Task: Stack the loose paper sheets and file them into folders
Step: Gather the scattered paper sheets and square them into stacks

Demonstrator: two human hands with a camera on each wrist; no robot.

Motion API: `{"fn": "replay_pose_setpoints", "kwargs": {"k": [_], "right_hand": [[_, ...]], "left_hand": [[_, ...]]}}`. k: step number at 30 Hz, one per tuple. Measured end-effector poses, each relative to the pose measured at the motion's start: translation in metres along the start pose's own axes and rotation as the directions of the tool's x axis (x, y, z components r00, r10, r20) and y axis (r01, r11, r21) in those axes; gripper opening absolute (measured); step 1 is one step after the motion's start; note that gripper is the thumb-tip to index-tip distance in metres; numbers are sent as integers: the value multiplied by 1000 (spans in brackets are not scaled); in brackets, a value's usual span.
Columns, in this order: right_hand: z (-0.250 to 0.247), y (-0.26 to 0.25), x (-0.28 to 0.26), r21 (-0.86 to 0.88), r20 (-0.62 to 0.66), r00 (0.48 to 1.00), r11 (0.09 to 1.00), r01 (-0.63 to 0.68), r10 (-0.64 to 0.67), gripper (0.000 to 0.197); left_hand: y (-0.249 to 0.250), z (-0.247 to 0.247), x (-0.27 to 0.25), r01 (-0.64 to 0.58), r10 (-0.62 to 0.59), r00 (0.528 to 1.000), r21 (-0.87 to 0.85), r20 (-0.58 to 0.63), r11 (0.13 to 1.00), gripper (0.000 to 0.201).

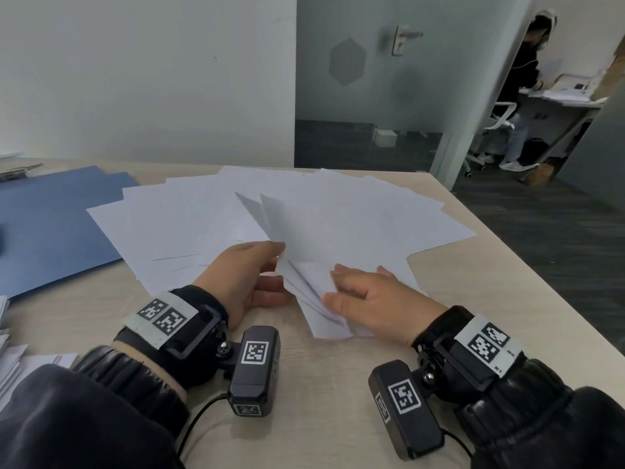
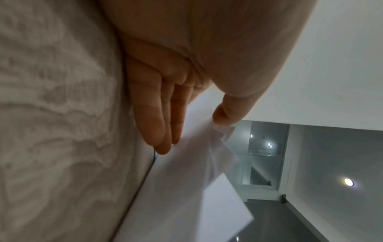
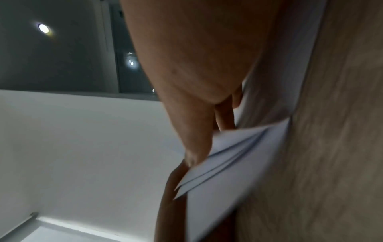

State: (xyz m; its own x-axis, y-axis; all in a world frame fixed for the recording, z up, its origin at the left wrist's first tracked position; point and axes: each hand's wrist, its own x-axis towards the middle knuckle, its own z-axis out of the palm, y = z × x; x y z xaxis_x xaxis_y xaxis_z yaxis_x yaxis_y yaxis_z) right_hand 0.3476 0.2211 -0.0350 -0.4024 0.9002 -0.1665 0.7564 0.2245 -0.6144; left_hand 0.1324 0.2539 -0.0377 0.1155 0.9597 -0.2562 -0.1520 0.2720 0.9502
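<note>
Hands (image 1: 243,275) pinching paper sheets (image 1: 304,231)

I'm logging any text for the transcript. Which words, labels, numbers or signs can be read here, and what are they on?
No readable words or numbers in any view.
Paper sheets: look blank.
Blue folder: no label visible.
Square black-and-white code markers on the left wristband, the right wristband and the wrist cameras: patterns, not text.
Small print beside the right wristband markers: too small to read.
</note>
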Motion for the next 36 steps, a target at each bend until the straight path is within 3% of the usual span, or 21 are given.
{"fn": "replay_pose_setpoints", "kwargs": {"k": [3, 6, 9, 11, 13, 15, 18, 21, 22, 25, 30, 36], "right_hand": [[0, 2, 0, -33, 76, 994, 996, 78, -75, 50], [1, 2, -1, 30, 15, 995, 995, 94, -94, 57], [-2, 11, 3, 91, -225, 974, 995, 30, -9, 47], [-10, 23, 6, 224, -475, 870, 974, -23, 130, 44], [-18, 30, 6, 462, -605, 733, 887, 5, 311, 57], [-21, 32, 5, 655, -585, 677, 752, 71, 446, 69], [-19, 37, 9, 765, -525, 687, 633, 122, 502, 68], [-19, 35, 10, 829, -496, 709, 516, 216, 501, 29], [-19, 34, 9, 828, -503, 712, 511, 233, 490, 19], [-19, 30, 4, 740, -600, 680, 617, 270, 422, 26], [-17, 15, -3, 564, -764, 564, 749, 349, 313, 13], [-9, -4, -20, 411, -866, 461, 802, 434, 194, 45]], "left_hand": [[-2, 3, -1, -10, 11, 1000, 108, -4, 994, 14], [-4, 2, -1, -59, 55, 998, 178, 29, 982, 42], [-6, -1, -1, -119, 118, 993, 150, 11, 982, 45], [-5, -2, -4, -157, 159, 987, 91, -12, 983, 46], [-6, -3, -4, -216, 217, 975, 34, -37, 976, 46], [-6, -3, -3, -272, 270, 960, -25, -74, 962, 44], [-5, -1, -6, -324, 318, 945, -91, -69, 942, 40], [-3, -1, -10, -350, 352, 936, -92, -3, 932, 46], [-3, -1, -9, -359, 362, 932, -84, 19, 929, 51], [1, -2, -9, -413, 413, 910, -12, 44, 911, 59], [5, 2, -19, -506, 516, 855, 132, -58, 852, 54], [4, 17, -42, -577, 614, 778, 235, -136, 782, 58]]}}
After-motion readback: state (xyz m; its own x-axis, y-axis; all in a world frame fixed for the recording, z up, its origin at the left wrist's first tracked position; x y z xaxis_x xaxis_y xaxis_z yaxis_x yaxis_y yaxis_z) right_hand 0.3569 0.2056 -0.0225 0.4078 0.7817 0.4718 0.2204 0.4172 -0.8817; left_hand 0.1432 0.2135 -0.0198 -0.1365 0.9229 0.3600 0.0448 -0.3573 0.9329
